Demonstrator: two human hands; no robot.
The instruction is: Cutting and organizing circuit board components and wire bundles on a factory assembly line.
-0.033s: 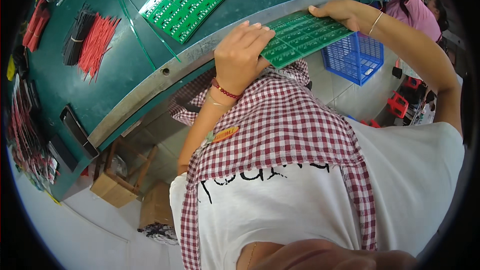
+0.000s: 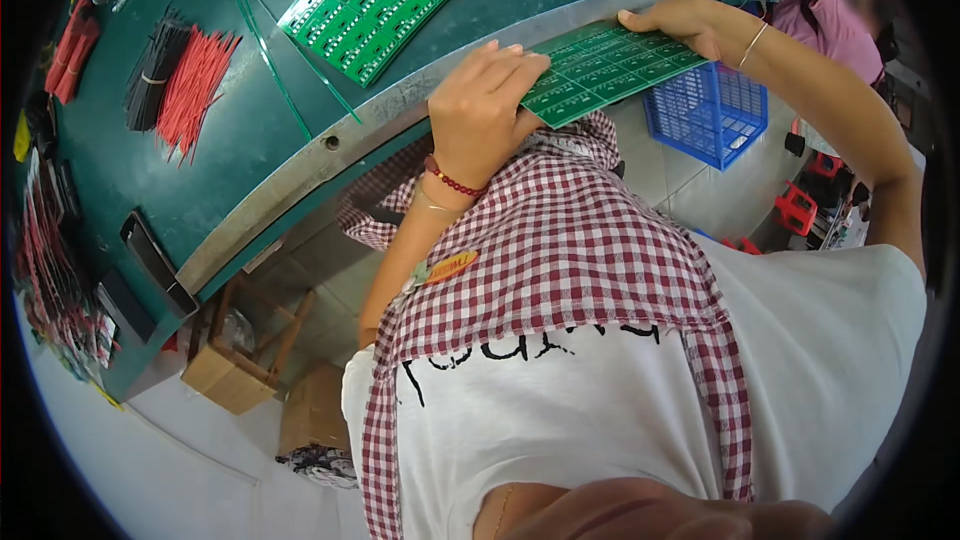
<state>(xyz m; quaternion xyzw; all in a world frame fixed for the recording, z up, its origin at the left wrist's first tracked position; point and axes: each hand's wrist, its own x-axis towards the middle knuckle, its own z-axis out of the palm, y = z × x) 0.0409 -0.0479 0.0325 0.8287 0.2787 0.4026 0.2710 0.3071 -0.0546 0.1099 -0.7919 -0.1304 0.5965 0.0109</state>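
Note:
A green circuit board panel point(image 2: 612, 70), divided into several rows of small boards, is held at the metal-edged side of the workbench, above my checked apron. Its left end is gripped by my left hand point(image 2: 485, 90), fingers over the top and thumb beneath. At the far right corner my right hand point(image 2: 678, 25) is closed on the panel, with the thumb on its upper side. Both palms hide parts of the panel's ends. On the bench just beyond lies a larger green circuit board panel point(image 2: 390, 0), untouched.
Bundles of black wires point(image 2: 153, 75) and red wires point(image 2: 198, 85) lie on the green bench point(image 2: 270, 150) at left, near thin green strips point(image 2: 270, 65). A blue plastic basket point(image 2: 715, 120) stands beyond the metal edge point(image 2: 300, 165) at right. A co-worker in pink point(image 2: 835, 35) sits far right.
The held panel has tilted slightly, its near corner rising a little. Both hands keep their grip.

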